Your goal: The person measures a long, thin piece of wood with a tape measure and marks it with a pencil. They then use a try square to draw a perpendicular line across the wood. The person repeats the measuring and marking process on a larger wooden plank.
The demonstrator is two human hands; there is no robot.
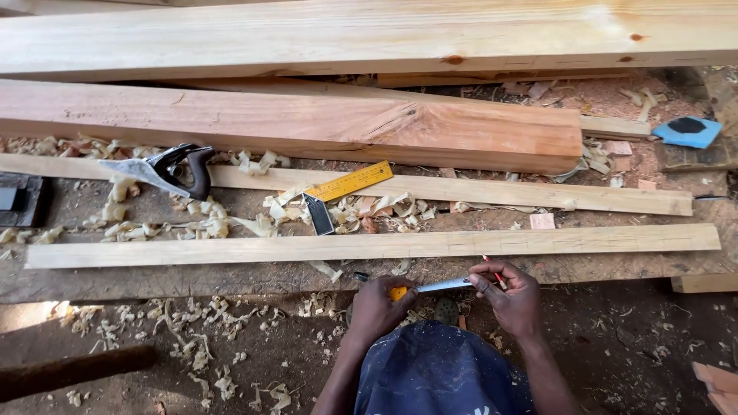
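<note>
Two hands at bench near edge, left hand (378,306) clenched round yellow tape measure (397,292), right hand (511,296) pinching blade tip and red pencil (495,273), just below long pale strip (369,246), square (342,192) and plane (173,169) beyond among shavings (192,223).

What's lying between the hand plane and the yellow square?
In the head view, curly wood shavings and a pale wooden strip lie between the hand plane and the yellow square.
</note>
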